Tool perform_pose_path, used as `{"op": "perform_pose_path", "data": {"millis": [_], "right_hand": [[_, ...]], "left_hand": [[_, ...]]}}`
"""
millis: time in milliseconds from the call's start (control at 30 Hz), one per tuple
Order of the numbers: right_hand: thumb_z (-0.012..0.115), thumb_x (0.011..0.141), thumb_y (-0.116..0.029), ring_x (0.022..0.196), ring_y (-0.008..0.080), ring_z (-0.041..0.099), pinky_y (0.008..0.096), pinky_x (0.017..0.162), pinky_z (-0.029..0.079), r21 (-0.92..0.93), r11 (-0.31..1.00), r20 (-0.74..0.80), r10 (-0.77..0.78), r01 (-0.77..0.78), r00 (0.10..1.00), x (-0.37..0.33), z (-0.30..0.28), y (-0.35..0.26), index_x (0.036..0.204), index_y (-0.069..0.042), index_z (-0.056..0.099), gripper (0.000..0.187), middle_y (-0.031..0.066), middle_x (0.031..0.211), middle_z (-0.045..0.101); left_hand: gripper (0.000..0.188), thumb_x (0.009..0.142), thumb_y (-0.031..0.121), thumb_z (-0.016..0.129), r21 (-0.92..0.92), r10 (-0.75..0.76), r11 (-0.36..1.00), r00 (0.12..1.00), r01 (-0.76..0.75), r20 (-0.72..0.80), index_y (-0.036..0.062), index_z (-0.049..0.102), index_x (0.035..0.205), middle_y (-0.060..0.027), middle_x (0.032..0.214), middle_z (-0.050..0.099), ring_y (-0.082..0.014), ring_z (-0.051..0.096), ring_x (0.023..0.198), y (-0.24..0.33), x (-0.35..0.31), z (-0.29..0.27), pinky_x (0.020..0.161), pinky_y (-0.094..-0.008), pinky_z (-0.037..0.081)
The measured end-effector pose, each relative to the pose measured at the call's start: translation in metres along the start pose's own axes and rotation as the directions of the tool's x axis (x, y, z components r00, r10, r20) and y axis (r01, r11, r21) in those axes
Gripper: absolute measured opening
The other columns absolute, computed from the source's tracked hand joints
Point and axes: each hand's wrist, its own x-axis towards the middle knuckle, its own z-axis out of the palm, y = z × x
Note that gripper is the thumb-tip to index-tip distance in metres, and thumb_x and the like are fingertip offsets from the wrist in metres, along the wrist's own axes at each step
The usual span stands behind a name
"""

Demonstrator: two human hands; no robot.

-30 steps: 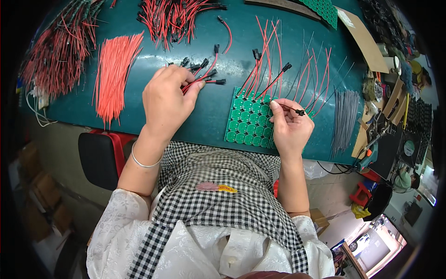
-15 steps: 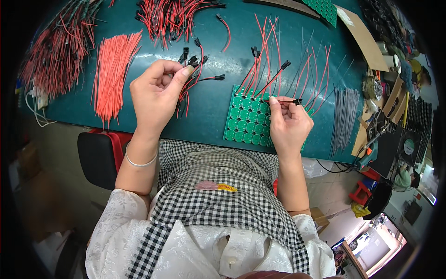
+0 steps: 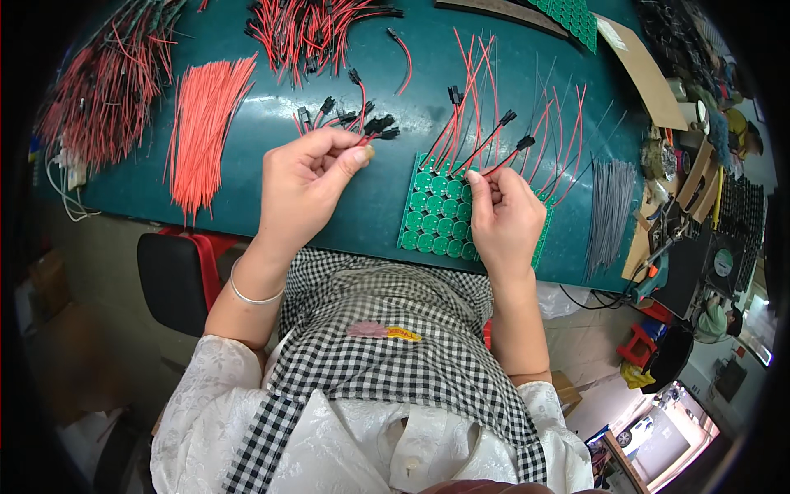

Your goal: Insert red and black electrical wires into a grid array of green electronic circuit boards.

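My left hand [image 3: 306,177] is closed in a pinch on a connector lead [image 3: 380,125], a short red-and-black wire with a black plug. Several similar leads [image 3: 327,107] lie just behind those fingers. To the right, my right hand [image 3: 508,216] pinches another connector lead [image 3: 525,143], its black plug pointing up and away. That hand covers part of a green circuit board panel [image 3: 432,203] made of round pieces. Along the panel's far edge stand red wires [image 3: 469,62], thin dark wires and leads with black plugs; whether the right hand's wire touches the panel is hidden.
A bundle of red wires [image 3: 206,132] lies at left, a tangled red-and-dark bundle [image 3: 115,90] beyond it. More connector leads [image 3: 309,33] are heaped at the back. Grey wires [image 3: 611,210] lie right of the panel, near a cardboard piece [image 3: 642,74] and a teal-handled tool [image 3: 654,276].
My left hand has moved right and slightly nearer, toward the panel, with a lead in its fingers. The right hand's plug has swung from level to pointing up and away.
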Motion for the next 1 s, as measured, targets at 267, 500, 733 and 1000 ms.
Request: {"op": "perform_pose_path", "data": {"millis": [267,500,733,1000], "right_hand": [[0.082,0.083,-0.013,0.053,0.0203,0.062,0.0331,0.048,0.047,0.005,0.996,-0.084,0.092,-0.092,0.992,0.001,0.011,-0.002,0.075,-0.005,0.059,0.026,0.0091,0.070,0.065],[0.075,0.086,0.002,0.069,0.0080,0.062,0.0200,0.056,0.050,0.738,0.631,0.209,0.123,-0.239,0.970,-0.012,-0.018,-0.035,0.096,0.004,0.070,0.011,0.0040,0.082,0.064],[0.069,0.092,-0.001,0.059,0.0061,0.053,0.0199,0.046,0.040,0.913,0.195,0.297,0.284,-0.359,0.912,-0.016,-0.034,-0.020,0.101,0.005,0.070,0.010,0.0051,0.084,0.062],[0.068,0.090,0.007,0.068,0.0136,0.067,0.0231,0.053,0.053,0.716,0.598,0.292,0.213,-0.360,0.933,-0.026,-0.042,-0.003,0.094,0.006,0.071,0.005,0.0133,0.090,0.070]], "left_hand": [[0.009,0.096,0.003,0.067,-0.337,-0.063,0.934,0.983,0.119,0.172,-0.0051,0.067,0.101,-0.0080,0.087,0.071,-0.0120,0.067,0.078,0.023,-0.012,0.021,0.076,-0.0257,0.055],[0.010,0.096,0.004,0.067,-0.477,-0.172,0.791,0.887,0.384,0.429,-0.0042,0.067,0.101,-0.0084,0.092,0.071,-0.0134,0.070,0.085,0.025,-0.027,0.044,0.079,-0.0274,0.058],[0.010,0.096,0.008,0.069,-0.434,-0.230,0.764,0.829,0.478,0.510,-0.0024,0.068,0.098,-0.0078,0.088,0.071,-0.0129,0.069,0.081,0.015,-0.033,0.052,0.076,-0.0263,0.057],[0.011,0.096,0.008,0.068,-0.396,-0.271,0.702,0.736,0.592,0.620,-0.0030,0.069,0.098,-0.0070,0.088,0.071,-0.0108,0.068,0.079,0.012,-0.035,0.054,0.073,-0.0244,0.055]]}}
